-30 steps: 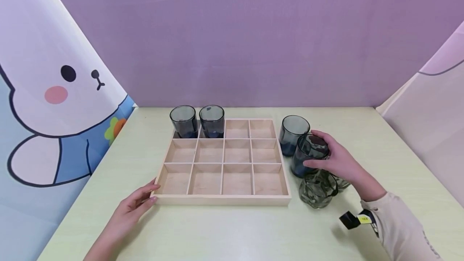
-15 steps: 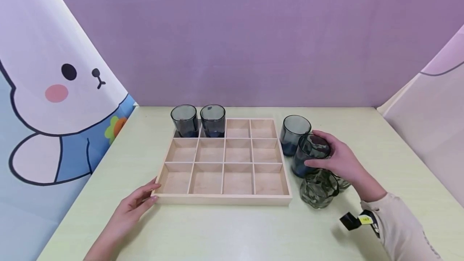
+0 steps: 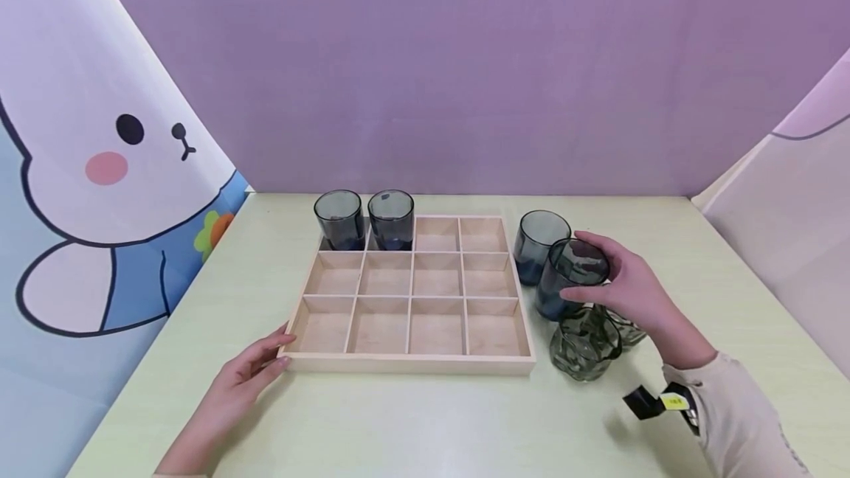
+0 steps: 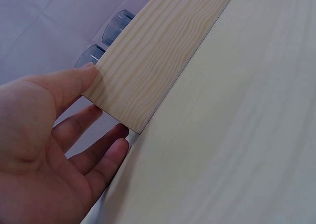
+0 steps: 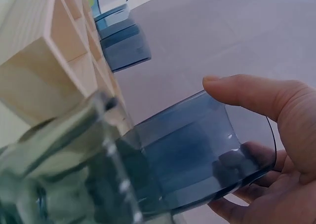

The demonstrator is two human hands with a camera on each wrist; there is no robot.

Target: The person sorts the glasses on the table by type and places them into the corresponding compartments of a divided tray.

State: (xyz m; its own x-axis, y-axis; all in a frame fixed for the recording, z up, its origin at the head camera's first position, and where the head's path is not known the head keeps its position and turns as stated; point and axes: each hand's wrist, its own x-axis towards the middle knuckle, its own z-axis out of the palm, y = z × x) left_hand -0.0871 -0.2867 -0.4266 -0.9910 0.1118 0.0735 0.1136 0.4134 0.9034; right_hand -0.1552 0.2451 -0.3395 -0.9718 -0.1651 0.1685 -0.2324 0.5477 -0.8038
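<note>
In the head view, my right hand [image 3: 624, 282] grips a blue-grey glass tumbler [image 3: 561, 279] near its rim, thumb on the near side and fingers round the far side. The right wrist view shows the same tumbler [image 5: 185, 147] between thumb and fingers. My left hand [image 3: 249, 371] pinches the front left corner of a wooden compartment tray [image 3: 412, 365]. Up close in the left wrist view, its thumb and fingers are at either side of the tray's corner [image 4: 133, 76]. Two like tumblers, one at the corner [image 3: 341, 223] and one beside it [image 3: 392, 223], stand in the tray's back row.
Another blue-grey tumbler [image 3: 534, 246] stands just behind the held one, right of the tray. Nearer the front are a wavy green-grey glass [image 3: 584, 345] and a second one [image 3: 627, 330] partly behind it. A purple backdrop [image 3: 425, 72] rises behind the pale table [image 3: 398, 426].
My right hand has raised the gripped tumbler slightly, uncovering more of the wavy glass below. The left hand keeps its place at the tray's corner.
</note>
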